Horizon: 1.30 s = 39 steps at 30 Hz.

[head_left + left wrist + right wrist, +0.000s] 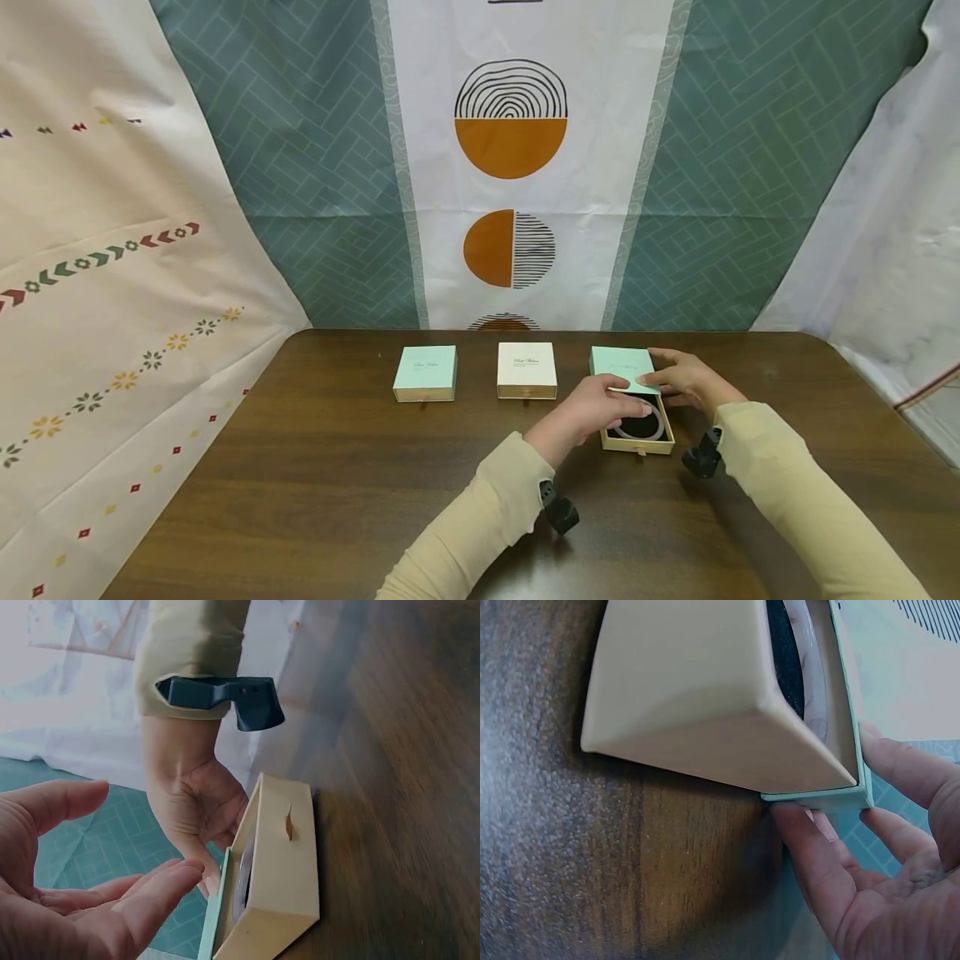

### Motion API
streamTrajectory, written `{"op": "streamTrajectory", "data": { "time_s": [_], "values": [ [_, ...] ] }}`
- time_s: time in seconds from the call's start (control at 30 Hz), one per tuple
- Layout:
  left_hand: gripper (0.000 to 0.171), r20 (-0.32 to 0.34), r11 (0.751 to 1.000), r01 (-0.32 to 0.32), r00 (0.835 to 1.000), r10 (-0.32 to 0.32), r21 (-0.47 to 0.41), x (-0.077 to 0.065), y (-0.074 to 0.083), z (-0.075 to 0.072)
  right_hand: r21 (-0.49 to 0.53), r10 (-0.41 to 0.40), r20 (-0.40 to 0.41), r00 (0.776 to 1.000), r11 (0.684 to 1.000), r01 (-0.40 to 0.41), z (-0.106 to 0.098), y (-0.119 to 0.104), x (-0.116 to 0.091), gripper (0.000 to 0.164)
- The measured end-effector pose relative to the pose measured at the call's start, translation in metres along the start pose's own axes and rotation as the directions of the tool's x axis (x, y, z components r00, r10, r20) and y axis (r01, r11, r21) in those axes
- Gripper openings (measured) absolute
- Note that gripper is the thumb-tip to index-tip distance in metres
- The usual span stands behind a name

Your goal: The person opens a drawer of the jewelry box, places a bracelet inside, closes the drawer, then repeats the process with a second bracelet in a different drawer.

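On the right of the table sits a mint-green gift box (621, 361) with its cream drawer (622, 445) slid out toward me. Inside the drawer, a pale translucent bangle (812, 682) lies on a black pad. My right hand (688, 382) grips the mint sleeve at its right side, thumb on top and fingers along the side. Over the drawer hovers my left hand (592, 410), its fingertips overlapping the bangle in the head view. In the left wrist view, the thumb and fingers of that hand are spread apart with nothing between them.
A second mint-green box (426, 371) and a white box (527, 368), both closed, stand left of the one being held, near the table's back edge. Behind the brown wooden table (337, 500) hangs a patterned cloth (322, 167).
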<state>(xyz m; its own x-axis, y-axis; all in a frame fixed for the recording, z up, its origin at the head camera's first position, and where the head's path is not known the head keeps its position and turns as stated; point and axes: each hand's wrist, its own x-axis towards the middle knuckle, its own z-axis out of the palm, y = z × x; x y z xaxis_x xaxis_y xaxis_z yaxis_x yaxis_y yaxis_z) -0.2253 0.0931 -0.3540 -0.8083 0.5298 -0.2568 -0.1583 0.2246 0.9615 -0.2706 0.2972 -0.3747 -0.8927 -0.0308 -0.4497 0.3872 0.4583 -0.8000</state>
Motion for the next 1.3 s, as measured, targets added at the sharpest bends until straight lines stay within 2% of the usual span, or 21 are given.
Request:
{"op": "streamTrajectory", "data": {
  "time_s": [0.2,0.3,0.53,0.7,0.87,1.03,1.3],
  "values": [
    [0.045,-0.026,0.985,-0.097,0.994,0.102,0.143,-0.002,-0.005,-0.001,-0.002,0.0,0.001,1.0,1.0,0.0,0.0,0.0,0.0,0.088],
    [0.039,-0.016,0.983,-0.101,0.994,0.105,0.153,-0.004,-0.008,-0.001,-0.01,-0.004,0.001,1.0,1.0,0.004,0.0,0.0,0.0,0.088],
    [0.026,0.026,0.996,-0.046,0.999,0.044,0.076,-0.008,-0.014,0.003,-0.015,-0.018,-0.001,1.0,1.0,0.018,0.0,0.0,0.0,0.087],
    [0.018,0.068,0.998,-0.027,0.997,0.023,0.065,-0.01,-0.018,0.004,-0.018,-0.019,-0.006,1.0,1.0,0.019,0.001,0.001,0.0,0.087],
    [0.02,0.109,0.997,-0.02,0.994,0.012,0.071,-0.012,-0.023,0.005,-0.006,-0.016,-0.006,1.0,1.0,0.016,0.0,0.002,0.0,0.088],
    [0.025,0.131,0.998,0.02,0.991,-0.028,0.066,-0.014,-0.027,0.008,-0.005,-0.009,-0.002,1.0,1.0,0.009,0.0,0.002,0.001,0.088],
    [0.027,0.175,0.991,0.125,0.978,-0.114,-0.054,-0.015,-0.03,0.016,-0.001,-0.006,-0.001,1.0,1.0,0.006,-0.001,0.003,0.001,0.089]
  ]
}}
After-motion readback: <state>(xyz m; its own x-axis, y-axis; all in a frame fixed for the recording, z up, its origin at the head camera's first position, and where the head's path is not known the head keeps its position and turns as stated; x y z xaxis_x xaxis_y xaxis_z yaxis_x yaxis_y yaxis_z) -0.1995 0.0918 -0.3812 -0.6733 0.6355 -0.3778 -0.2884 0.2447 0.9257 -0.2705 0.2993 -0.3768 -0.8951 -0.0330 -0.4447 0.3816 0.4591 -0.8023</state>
